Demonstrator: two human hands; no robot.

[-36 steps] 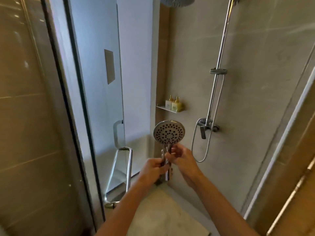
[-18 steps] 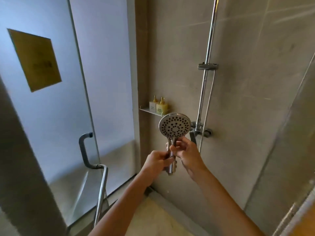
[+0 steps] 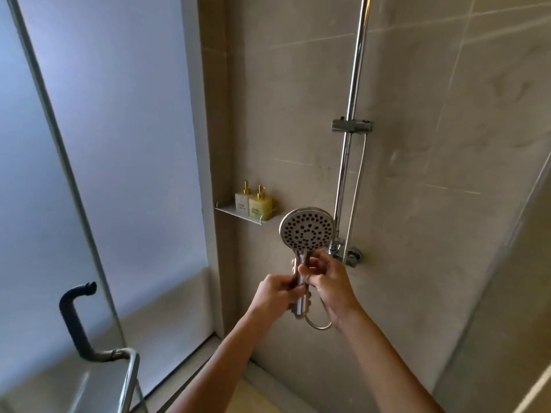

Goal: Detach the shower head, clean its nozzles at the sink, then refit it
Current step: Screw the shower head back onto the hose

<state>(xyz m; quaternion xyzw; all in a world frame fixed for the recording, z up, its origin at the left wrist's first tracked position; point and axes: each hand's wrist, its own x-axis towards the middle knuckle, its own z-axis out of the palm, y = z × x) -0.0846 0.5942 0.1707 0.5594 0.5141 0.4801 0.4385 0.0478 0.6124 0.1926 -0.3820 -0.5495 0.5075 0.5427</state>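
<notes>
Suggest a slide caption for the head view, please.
Both hands, left hand and right hand, grip the shower head handle beside the riser rail.

Showing off a shiny chrome shower head (image 3: 307, 229) dotted with dark nozzle holes. Sitting pale cream and soft yellow, two bottles (image 3: 253, 201) with gold pumps. Looking grey-beige with faint veining, the wall tiles (image 3: 432, 204). Glowing frosty blue-white, the glass door (image 3: 119, 129), sporting a black handle (image 3: 74, 317).

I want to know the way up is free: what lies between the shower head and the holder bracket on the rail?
In the head view, only the chrome rail, the thin hose and bare wall tile lie between the shower head and the bracket.
</notes>
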